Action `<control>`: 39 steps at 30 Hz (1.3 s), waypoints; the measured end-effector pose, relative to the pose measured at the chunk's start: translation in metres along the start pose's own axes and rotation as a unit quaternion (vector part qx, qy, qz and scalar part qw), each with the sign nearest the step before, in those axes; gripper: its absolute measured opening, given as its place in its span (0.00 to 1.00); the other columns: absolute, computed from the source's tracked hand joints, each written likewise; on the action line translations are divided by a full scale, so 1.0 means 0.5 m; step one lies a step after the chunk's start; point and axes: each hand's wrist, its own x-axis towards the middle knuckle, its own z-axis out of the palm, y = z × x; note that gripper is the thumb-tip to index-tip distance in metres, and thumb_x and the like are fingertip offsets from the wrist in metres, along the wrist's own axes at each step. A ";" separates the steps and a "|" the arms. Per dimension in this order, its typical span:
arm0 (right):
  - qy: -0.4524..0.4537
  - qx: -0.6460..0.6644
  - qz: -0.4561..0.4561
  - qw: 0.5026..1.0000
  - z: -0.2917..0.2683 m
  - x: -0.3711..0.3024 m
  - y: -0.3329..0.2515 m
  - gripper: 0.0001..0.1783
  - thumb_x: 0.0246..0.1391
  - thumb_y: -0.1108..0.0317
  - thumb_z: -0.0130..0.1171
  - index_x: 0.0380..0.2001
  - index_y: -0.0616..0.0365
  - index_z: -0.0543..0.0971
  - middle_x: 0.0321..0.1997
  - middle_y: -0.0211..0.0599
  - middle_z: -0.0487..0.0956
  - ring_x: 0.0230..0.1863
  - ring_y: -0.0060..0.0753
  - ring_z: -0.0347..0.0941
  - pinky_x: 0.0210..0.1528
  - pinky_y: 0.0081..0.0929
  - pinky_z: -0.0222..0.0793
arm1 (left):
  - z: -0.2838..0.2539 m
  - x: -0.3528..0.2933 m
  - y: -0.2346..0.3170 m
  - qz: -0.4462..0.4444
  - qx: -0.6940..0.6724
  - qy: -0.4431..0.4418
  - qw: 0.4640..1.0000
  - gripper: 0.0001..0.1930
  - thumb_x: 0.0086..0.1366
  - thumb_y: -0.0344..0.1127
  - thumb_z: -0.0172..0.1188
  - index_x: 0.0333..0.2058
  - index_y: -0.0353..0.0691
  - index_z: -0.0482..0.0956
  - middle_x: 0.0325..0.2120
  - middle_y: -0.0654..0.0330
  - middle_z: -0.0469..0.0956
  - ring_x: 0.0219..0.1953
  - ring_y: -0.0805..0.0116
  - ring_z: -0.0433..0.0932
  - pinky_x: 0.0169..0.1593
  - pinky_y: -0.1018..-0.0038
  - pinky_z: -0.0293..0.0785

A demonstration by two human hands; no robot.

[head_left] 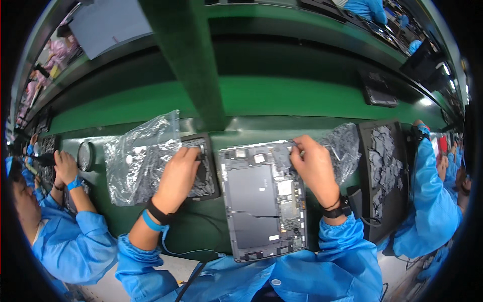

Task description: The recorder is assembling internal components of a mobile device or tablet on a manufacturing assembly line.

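An opened tablet [251,201] lies in front of me, its battery, circuit boards and a loose dark cable exposed. My right hand [314,163] is at its upper right corner, fingertips pinched together; what they hold, if anything, is too small to make out. Left of the tablet, my left hand [178,173] is closed over a black tray [214,186] of small dark pieces. Its fingertips come together near the tray's far right part, and I cannot make out what is between them. A blue wrist strap [153,221] with a cord circles my left wrist.
A clear plastic bag [143,161] of dark pieces overlaps the left tray; another bag [342,151] lies right of the tablet. Beyond stands a dark tray [365,166] with grey pieces. A black device [377,89] rests on the green shelf [282,95]. Co-workers sit on both sides.
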 end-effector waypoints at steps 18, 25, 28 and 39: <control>-0.015 -0.003 -0.012 1.000 -0.005 0.013 -0.002 0.07 0.47 0.72 0.58 0.26 0.65 0.73 0.25 0.54 0.77 0.28 0.60 0.75 0.30 0.50 0.71 | 0.005 0.029 -0.028 0.093 0.096 -0.030 0.991 0.04 0.60 0.26 0.58 0.34 0.35 0.73 0.30 0.51 0.73 0.35 0.47 0.76 0.38 0.57 0.74; -0.035 0.040 0.019 0.998 -0.020 0.007 0.008 0.09 0.49 0.72 0.56 0.33 0.65 0.78 0.27 0.53 0.79 0.27 0.58 0.77 0.31 0.45 0.74 | -0.029 -0.007 0.029 0.025 -0.010 0.059 0.998 0.05 0.61 0.26 0.59 0.36 0.35 0.74 0.31 0.52 0.78 0.35 0.50 0.77 0.38 0.64 0.74; -0.100 0.115 0.079 0.985 -0.049 0.019 0.008 0.15 0.50 0.71 0.55 0.41 0.64 0.81 0.27 0.52 0.81 0.26 0.50 0.79 0.32 0.36 0.75 | -0.021 -0.047 0.088 -0.055 -0.214 0.059 0.973 0.03 0.61 0.23 0.60 0.34 0.34 0.77 0.30 0.57 0.80 0.33 0.61 0.79 0.41 0.71 0.74; -0.051 0.116 0.078 0.989 -0.037 0.023 0.012 0.10 0.52 0.70 0.59 0.37 0.61 0.81 0.29 0.47 0.81 0.24 0.49 0.76 0.30 0.37 0.74 | 0.085 0.017 0.125 -0.062 -0.438 0.066 0.894 0.03 0.62 0.29 0.63 0.34 0.39 0.81 0.30 0.64 0.83 0.45 0.68 0.78 0.69 0.52 0.50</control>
